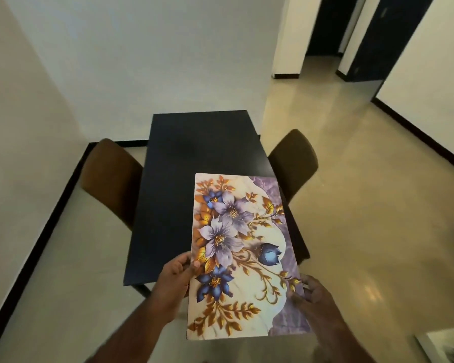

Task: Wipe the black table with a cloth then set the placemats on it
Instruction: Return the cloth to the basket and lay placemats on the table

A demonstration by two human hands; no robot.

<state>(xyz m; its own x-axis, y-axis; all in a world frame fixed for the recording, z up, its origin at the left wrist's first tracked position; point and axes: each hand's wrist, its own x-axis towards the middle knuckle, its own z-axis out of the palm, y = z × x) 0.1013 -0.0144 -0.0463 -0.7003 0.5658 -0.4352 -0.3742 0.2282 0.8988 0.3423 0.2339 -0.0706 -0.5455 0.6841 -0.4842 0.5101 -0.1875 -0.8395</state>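
Observation:
A floral placemat (244,255), cream and purple with blue and violet flowers and gold leaves, is held flat in the air over the near end of the black table (194,158). My left hand (176,279) grips its left edge, thumb on top. My right hand (309,294) holds its right edge near the lower corner. The placemat covers the table's near right corner. I cannot tell whether more mats lie under the top one. No cloth is in view.
A brown chair (110,179) stands at the table's left side and another brown chair (294,163) at its right. White walls close in behind and left. Beige tiled floor (364,218) opens to the right toward dark doorways (325,27).

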